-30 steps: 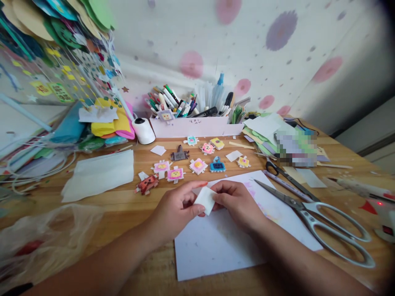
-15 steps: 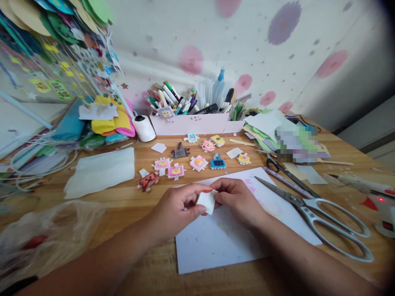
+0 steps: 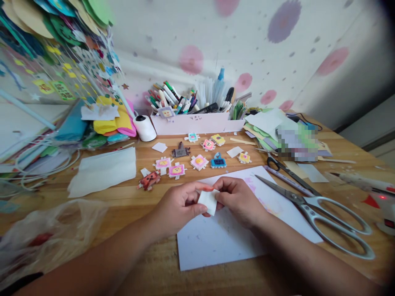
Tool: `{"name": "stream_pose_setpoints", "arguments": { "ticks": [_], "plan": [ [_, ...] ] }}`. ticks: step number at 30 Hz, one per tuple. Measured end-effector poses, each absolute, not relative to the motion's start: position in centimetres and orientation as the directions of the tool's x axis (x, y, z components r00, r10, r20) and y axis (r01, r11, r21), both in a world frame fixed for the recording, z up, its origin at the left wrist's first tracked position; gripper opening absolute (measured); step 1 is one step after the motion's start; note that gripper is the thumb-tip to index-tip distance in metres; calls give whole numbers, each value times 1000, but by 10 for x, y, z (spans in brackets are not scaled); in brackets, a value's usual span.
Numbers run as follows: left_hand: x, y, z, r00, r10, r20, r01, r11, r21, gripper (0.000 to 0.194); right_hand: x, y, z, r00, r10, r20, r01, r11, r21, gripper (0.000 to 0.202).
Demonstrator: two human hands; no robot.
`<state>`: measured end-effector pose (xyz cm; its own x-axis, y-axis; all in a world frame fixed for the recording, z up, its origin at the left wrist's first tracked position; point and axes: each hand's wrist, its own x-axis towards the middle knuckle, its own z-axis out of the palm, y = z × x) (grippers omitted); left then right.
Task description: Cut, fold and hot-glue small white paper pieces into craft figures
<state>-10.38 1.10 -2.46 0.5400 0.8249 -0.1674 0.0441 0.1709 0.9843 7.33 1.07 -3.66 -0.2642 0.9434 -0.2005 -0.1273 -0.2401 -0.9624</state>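
Note:
Between both hands, above a white sheet [image 3: 216, 242], is a small white paper piece [image 3: 208, 201]. My left hand [image 3: 182, 205] pinches its left side with thumb and fingers. The fingertips of my right hand [image 3: 236, 199] grip the piece's right edge. Beyond the hands lie several small paper figures with tabs, among them a red one [image 3: 149, 180], a pink one [image 3: 199, 162] and a blue one [image 3: 218, 162]. Large silver scissors [image 3: 298, 199] rest open across the sheet's right part.
A pen box [image 3: 191, 124] stands at the back beside a white thread spool [image 3: 145, 128]. Folded white cloth or paper [image 3: 103, 170] and a clear plastic bag [image 3: 55, 234] lie left. Paper scraps [image 3: 265, 123] and a glue gun [image 3: 364, 183] are on the right.
The white piece and both hands have shifted very slightly, and the piece looks turned a little flatter toward the camera. Both hands keep their hold.

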Motion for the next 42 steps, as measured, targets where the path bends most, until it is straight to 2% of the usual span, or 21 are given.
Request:
{"name": "stream_pose_setpoints", "arguments": {
  "ticks": [6,10,12,16,23,31,35,42],
  "plan": [
    [-109,13,-26,543,838,-55,163,-41,986,38,72,11,-34,-232,952,-202,-166,-243,-956,3],
    [-112,16,-25,545,837,45,306,-248,919,35,72,10,-34,-221,954,-202,-218,-250,-943,8],
    [-112,17,-26,532,847,25,321,-229,919,36,72,10,-33,-252,946,-201,-241,-263,-934,8],
    [-110,16,-33,509,860,-39,246,-102,964,42,70,11,-33,-310,922,-234,-199,-303,-932,19],
    [-104,12,-34,445,895,-10,272,-125,954,42,65,14,-42,-269,945,-187,-149,-233,-961,26],
    [-103,9,-32,433,901,-30,273,-100,957,43,65,9,-38,-256,948,-191,-97,-221,-970,21],
    [-103,9,-30,425,904,-48,243,-62,968,43,65,8,-35,-268,948,-171,-165,-220,-962,21],
    [-103,13,-35,457,888,-52,58,28,998,46,70,9,-33,-269,951,-150,-251,-219,-943,15]
  ]
}}
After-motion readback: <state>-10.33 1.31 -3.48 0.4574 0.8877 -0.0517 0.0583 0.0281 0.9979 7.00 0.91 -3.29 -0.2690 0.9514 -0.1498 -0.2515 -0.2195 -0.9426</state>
